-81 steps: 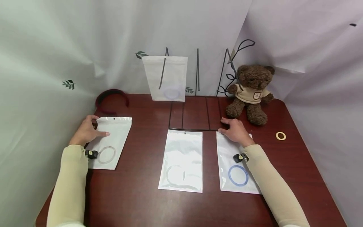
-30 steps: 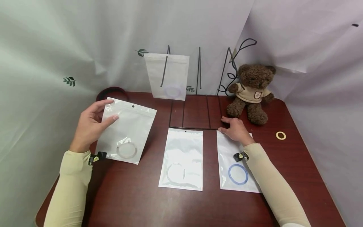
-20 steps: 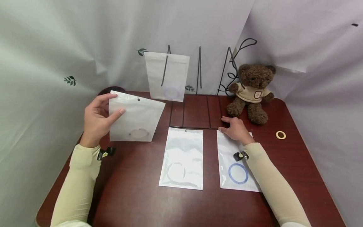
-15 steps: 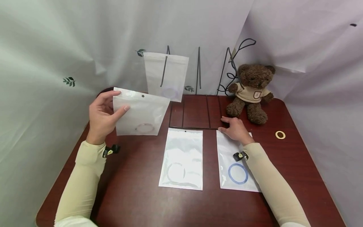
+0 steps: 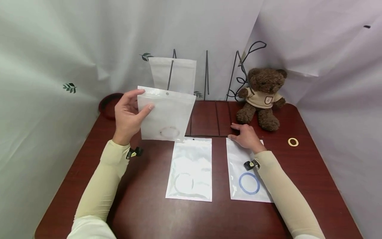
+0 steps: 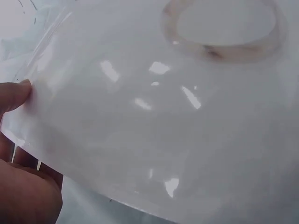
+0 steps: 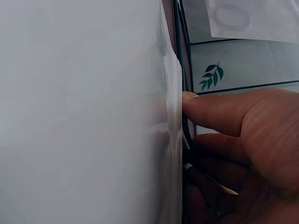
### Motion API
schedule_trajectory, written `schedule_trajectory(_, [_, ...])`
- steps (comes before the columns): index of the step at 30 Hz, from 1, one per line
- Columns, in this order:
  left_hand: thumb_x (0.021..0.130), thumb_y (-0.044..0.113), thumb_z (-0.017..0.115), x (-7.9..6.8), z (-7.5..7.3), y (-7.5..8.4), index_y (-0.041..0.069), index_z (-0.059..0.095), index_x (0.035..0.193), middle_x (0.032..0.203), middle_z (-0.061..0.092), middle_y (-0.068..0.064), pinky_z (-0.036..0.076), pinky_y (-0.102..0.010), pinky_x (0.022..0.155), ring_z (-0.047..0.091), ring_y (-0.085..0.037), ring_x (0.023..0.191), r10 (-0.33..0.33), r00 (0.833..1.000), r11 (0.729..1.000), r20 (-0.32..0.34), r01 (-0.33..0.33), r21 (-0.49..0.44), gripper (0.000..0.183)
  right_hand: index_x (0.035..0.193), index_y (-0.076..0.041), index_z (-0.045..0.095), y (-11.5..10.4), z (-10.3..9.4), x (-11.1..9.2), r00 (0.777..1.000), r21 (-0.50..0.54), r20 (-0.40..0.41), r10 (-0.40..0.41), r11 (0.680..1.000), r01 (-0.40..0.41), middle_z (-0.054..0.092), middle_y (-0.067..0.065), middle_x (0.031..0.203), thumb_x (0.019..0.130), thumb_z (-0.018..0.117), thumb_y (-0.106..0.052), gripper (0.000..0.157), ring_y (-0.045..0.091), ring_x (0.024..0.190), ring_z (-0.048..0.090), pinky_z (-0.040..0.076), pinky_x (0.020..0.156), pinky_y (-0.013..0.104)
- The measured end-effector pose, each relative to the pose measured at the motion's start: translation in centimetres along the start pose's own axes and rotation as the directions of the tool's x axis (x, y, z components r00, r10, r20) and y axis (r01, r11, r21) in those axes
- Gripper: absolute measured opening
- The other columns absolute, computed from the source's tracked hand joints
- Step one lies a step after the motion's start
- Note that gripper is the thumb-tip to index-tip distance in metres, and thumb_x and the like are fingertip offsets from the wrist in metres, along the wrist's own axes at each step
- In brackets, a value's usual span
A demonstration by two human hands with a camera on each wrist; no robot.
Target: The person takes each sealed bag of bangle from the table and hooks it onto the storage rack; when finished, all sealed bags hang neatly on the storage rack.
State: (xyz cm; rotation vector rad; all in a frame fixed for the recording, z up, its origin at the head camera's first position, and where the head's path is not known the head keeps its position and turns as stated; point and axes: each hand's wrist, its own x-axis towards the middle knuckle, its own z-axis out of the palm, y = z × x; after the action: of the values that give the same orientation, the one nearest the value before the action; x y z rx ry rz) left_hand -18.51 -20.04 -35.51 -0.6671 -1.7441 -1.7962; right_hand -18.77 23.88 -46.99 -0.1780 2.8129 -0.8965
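Between four and five o'clock, a pale sleeve (image 5: 285,194) covers part of a blue-ringed pouch (image 5: 235,166); at three, the right hand (image 5: 246,136) rests beside the wire rack (image 5: 207,58), its grip unclear. Left of center, the left hand (image 5: 128,114) pinches a glossy white pouch (image 5: 165,114), its ring blurred, hiding a hanging pouch's (image 5: 183,76) lower part at eleven.

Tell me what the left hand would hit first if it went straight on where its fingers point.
Past the held bag, the left hand would probably meet the hanging bag first, or the wire hook showing in front of it; depth is hard to judge here.
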Motion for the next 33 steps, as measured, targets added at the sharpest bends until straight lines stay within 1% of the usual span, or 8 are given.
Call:
schedule_trajectory(7, [0.083,-0.012,0.080,0.2,0.9,-1.5,-0.009,0.067,0.127,0.113,0.081,-0.005,0.063,-0.026,0.079,0.078,-0.016,0.090,0.006,0.997,0.999,-0.076,-0.009,-0.043,0.045,0.151,-0.004,0.058,-0.1,0.1,-0.1,1.000,-0.002,-0.010,-0.012,1.000,0.012,0.049,0.013,0.163,0.098,0.075,-0.024,0.059,0.045,0.155,0.035,0.037,0.121,0.061])
schedule_trajectory(13, [0.084,-0.012,0.080,0.9,1.4,-2.9,-0.008,0.067,0.128,0.114,0.080,-0.006,0.063,-0.026,0.078,0.077,-0.017,0.091,-0.002,0.995,0.998,-0.097,-0.004,-0.056,0.046,0.152,-0.005,0.058,-0.1,0.0,-0.1,1.000,-0.008,-0.004,-0.003,1.000,0.003,0.049,0.013,0.163,0.099,0.075,-0.024,0.059,0.046,0.155,0.034,0.036,0.121,0.062])
schedule_trajectory(17, [0.085,-0.012,0.079,1.6,1.7,-3.9,-0.007,0.066,0.129,0.119,0.079,-0.007,0.063,-0.027,0.080,0.078,-0.019,0.096,-0.002,0.995,0.998,-0.098,-0.003,-0.055,0.046,0.152,-0.005,0.058,-0.2,0.0,-0.1,1.000,0.002,-0.004,0.000,1.000,0.000,0.049,0.012,0.164,0.098,0.075,-0.024,0.059,0.044,0.155,0.034,0.037,0.121,0.061])
schedule_trajectory(22, [0.087,-0.008,0.079,2.7,2.1,-4.9,-0.004,0.066,0.130,0.122,0.077,-0.008,0.063,-0.027,0.080,0.078,-0.018,0.098,0.002,0.995,1.000,-0.098,-0.004,-0.021,0.045,0.152,-0.005,0.058,-0.2,0.1,-0.1,1.000,-0.004,0.000,0.002,1.000,-0.002,0.049,0.012,0.164,0.098,0.075,-0.024,0.059,0.044,0.155,0.034,0.037,0.121,0.061])
schedule_trajectory(26, [0.087,-0.005,0.081,4.1,2.8,-5.7,-0.001,0.067,0.129,0.126,0.075,-0.009,0.062,-0.026,0.076,0.078,-0.018,0.094,0.011,0.994,1.000,-0.109,-0.009,0.016,0.044,0.151,-0.005,0.058,-0.2,0.0,-0.1,1.000,-0.003,0.000,0.007,1.000,-0.007,0.049,0.012,0.163,0.098,0.075,-0.024,0.059,0.045,0.155,0.035,0.037,0.121,0.061])
schedule_trajectory(27, [0.087,-0.004,0.081,4.4,2.9,-5.8,-0.001,0.067,0.129,0.127,0.074,-0.009,0.062,-0.026,0.075,0.078,-0.017,0.093,0.018,0.994,0.999,-0.111,-0.014,0.038,0.044,0.151,-0.005,0.058,-0.3,0.0,-0.1,1.000,-0.003,0.001,0.009,1.000,-0.009,0.049,0.012,0.163,0.099,0.075,-0.025,0.059,0.045,0.155,0.034,0.037,0.121,0.061])
schedule_trajectory(29, [0.086,-0.003,0.082,5.2,3.4,-6.1,0.003,0.068,0.126,0.127,0.073,-0.009,0.061,-0.024,0.074,0.077,-0.017,0.089,0.004,0.990,0.999,-0.138,0.003,0.052,0.043,0.152,-0.006,0.058,-0.3,-0.1,0.0,1.000,-0.004,0.002,0.013,1.000,-0.013,0.049,0.012,0.164,0.099,0.075,-0.025,0.059,0.045,0.155,0.034,0.036,0.121,0.061])
schedule_trajectory(33, [0.084,-0.003,0.083,6.3,4.0,-6.7,0.007,0.068,0.124,0.128,0.072,-0.008,0.059,-0.022,0.072,0.073,-0.017,0.082,-0.033,0.984,0.996,-0.176,0.047,0.077,0.044,0.152,-0.007,0.058,-0.4,-0.2,0.0,1.000,-0.006,0.008,0.020,1.000,-0.020,0.048,0.011,0.164,0.099,0.075,-0.025,0.059,0.045,0.156,0.033,0.035,0.122,0.061])
